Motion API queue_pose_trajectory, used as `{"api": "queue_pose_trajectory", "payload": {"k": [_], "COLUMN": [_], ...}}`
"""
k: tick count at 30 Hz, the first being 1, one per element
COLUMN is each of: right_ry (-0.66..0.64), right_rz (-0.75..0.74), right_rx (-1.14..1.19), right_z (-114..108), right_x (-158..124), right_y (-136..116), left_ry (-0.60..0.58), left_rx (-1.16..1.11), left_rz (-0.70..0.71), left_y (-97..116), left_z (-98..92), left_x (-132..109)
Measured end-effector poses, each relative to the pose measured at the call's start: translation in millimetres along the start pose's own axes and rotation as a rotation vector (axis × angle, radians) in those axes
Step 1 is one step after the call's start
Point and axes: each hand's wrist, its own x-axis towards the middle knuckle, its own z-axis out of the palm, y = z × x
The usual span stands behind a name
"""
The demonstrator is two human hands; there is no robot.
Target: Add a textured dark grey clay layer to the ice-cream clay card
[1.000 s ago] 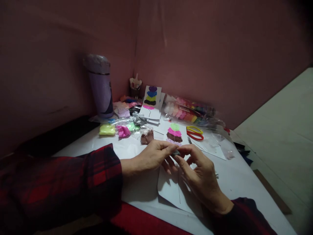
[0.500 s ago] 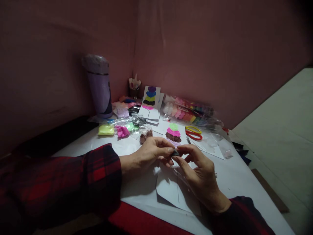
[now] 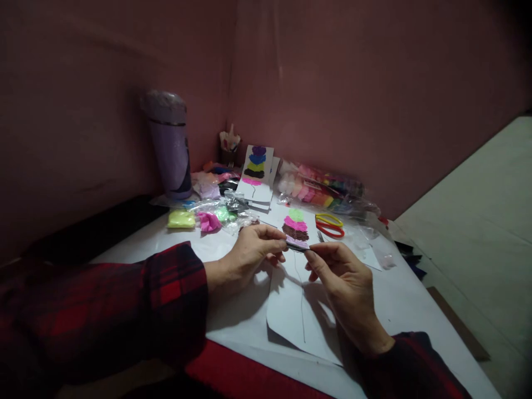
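Observation:
A short strip of dark modelling clay (image 3: 296,247) stretches between my two hands, above the paper. Its left end is pinched between the thumb and fingers of my left hand (image 3: 260,246). My right hand (image 3: 343,285) pinches the other end. Beneath them lies a white sheet of paper (image 3: 286,310) with a thin drawn line running down it. Higher on that sheet, bands of green, pink, brown and lilac clay (image 3: 295,227) are stacked, the lowest band just beyond the strip.
Yellow (image 3: 181,219) and pink clay packets (image 3: 208,222) lie left. Behind stand a purple tumbler (image 3: 169,149) and a card with coloured bands (image 3: 256,172). A bag of coloured clay (image 3: 320,185) lies at the back, with yellow-and-red-handled scissors (image 3: 330,224) and a fork (image 3: 320,236) nearer.
My hands have moved apart and slightly up, drawing the dark clay from a small lump into a longer, thinner strip. The drawn line on the paper shows more fully.

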Motion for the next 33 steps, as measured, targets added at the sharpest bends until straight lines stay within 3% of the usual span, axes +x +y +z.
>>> {"api": "queue_pose_trajectory", "payload": {"k": [5, 10, 16, 20, 25, 33], "right_ry": [-0.093, -0.183, -0.114, -0.079, -0.168, -0.188], "right_rz": [0.059, -0.059, -0.191, -0.2, -0.204, -0.21], "right_rx": [0.027, -0.005, -0.071, -0.099, -0.131, -0.139], "right_z": [2.4, 1.1, -0.3, -0.4, -2.5, -2.1], "right_x": [1.7, -2.1, -2.8, -1.2, -0.9, -1.9], "right_y": [3.8, 3.8, 2.2, 4.3, 4.7, -3.8], "left_ry": [-0.136, -0.218, -0.282, -0.277, -0.321, -0.312], "left_rx": [0.029, 0.062, 0.158, 0.125, 0.102, 0.111], "left_rz": [-0.051, -0.013, 0.016, 0.016, 0.004, 0.032], "left_y": [-2.6, -4.9, -6.4, -6.2, -6.3, -5.9], "left_z": [-3.2, -4.6, -5.7, -4.5, -4.3, -2.4], "left_x": [0.1, 0.2, 1.6, 1.3, -0.6, 1.0]}}
